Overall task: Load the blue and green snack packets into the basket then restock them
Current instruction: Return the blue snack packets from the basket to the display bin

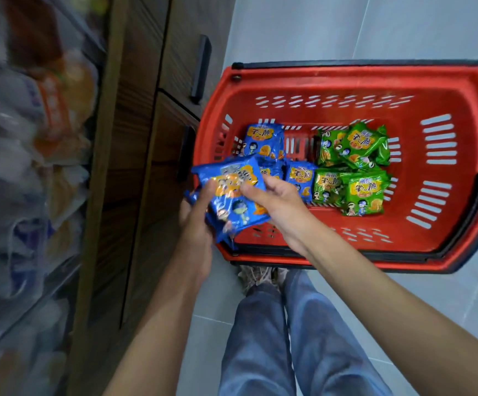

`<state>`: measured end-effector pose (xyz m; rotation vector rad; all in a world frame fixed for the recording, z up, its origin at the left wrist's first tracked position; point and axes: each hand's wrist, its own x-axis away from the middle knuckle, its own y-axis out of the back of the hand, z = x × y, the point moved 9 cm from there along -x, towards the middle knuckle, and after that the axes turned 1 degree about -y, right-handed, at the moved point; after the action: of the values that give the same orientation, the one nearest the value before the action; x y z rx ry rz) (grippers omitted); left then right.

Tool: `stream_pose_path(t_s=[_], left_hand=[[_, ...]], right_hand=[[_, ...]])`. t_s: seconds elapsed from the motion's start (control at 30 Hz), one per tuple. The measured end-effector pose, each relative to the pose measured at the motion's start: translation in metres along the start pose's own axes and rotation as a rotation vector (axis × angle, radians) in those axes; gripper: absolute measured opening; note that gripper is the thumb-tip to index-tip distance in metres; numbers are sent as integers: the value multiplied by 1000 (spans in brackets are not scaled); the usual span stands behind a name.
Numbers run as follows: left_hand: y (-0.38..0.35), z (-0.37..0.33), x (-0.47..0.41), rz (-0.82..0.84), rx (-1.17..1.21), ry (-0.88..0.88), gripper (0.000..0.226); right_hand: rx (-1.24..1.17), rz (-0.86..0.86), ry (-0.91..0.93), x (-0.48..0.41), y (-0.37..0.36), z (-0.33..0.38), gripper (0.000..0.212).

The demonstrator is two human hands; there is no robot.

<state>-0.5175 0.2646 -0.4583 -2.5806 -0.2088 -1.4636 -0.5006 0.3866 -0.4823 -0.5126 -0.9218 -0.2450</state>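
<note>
The red basket [346, 81] looks like moulded plastic. The blue packets [233, 195] and green packets [357, 170] are glossy film. The cabinet [146, 138] on the left shows matt wood grain; the floor [375, 24] is smooth tile.

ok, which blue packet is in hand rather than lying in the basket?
The tilted blue packet over the basket's near-left corner: left hand and right hand both grip it. The other blue packets lie on the basket floor, untouched.
</note>
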Motion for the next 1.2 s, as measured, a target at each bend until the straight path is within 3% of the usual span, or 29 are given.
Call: stream_pose_path(t_s=[0.13, 0.2, 0.27, 0.37, 0.43, 0.5, 0.73, 0.9, 0.97, 1.03, 1.1, 1.2], left_hand=[[13, 5, -1, -112, -62, -85, 50], [20, 4, -7, -142, -91, -105, 51], [24, -2, -13, -158, -104, -127, 52], [23, -16, -24, -133, -141, -186, 53], [20, -23, -31, -113, -178, -229, 53], [18, -29, -37, -108, -208, -276, 56], [18, -32, -45, -137, -264, -396, 69], [18, -32, -43, -127, -267, -388, 65], [17, -33, -43, -125, -264, -383, 63], [17, -33, -43, -117, -259, -373, 59], [18, -33, -42, -126, -255, -359, 53], [22, -34, -39, -173, -276, -348, 50]], right_hand=[[184, 33, 18, -1, -11, -1, 7], [264, -9, -82, -11, -3, -5, 30], [273, -93, -129, -32, 12, 0, 42], [298, -313, -85, -81, 46, 16, 25], [385, -479, -82, -114, 74, 19, 27], [497, -533, -102, -145, 89, 13, 33], [564, -516, -91, -206, 104, -26, 40], [470, -533, -52, -206, 106, -30, 42], [402, -540, -6, -197, 102, -25, 31], [294, -563, 70, -177, 100, -13, 42], [204, -515, 128, -150, 93, 0, 44], [113, -313, 165, -99, 78, 23, 23]])
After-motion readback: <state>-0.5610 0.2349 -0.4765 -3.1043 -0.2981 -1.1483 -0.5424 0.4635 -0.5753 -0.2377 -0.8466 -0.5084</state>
